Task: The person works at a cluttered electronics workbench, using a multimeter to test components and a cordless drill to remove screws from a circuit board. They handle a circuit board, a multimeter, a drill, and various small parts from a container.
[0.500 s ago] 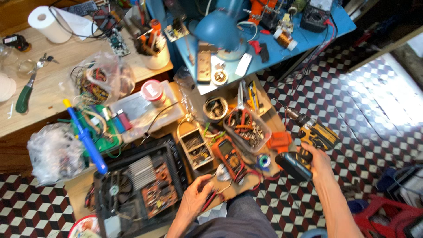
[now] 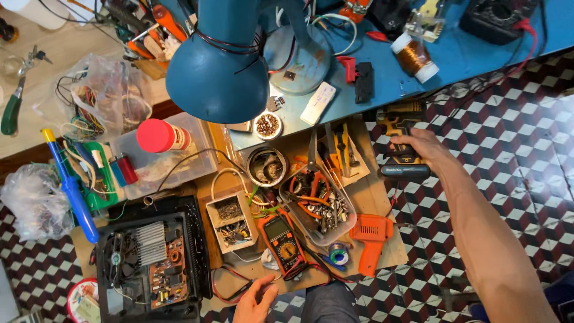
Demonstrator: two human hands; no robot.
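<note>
Fingers of the right hand (image 2: 426,148) are curled tight around the grip of a yellow and black cordless drill (image 2: 402,139), at the right of centre of the frame, where it hangs just off the edge of the blue workbench (image 2: 478,51) above the checkered floor (image 2: 520,155). The drill looks heavy and rigid, with most of its weight likely in the dark battery block at the foot of the grip; that moulded grip seems the sound place to take it, since the smooth body could slip. The left hand (image 2: 254,302), at the bottom centre, has its fingers loosely bent and slightly apart, pinching nothing that I can make out, beside red and black test leads (image 2: 239,287).

By size: the blue lamp shade (image 2: 218,75) fills the upper centre; an opened black power supply (image 2: 149,263) sits lower left; a clear tray of pliers and screws (image 2: 320,203) lies at centre; an orange glue gun (image 2: 372,239) is just right of it; an orange multimeter (image 2: 282,239) lies near the left hand; a small solder spool (image 2: 338,255) sits between the two
</note>
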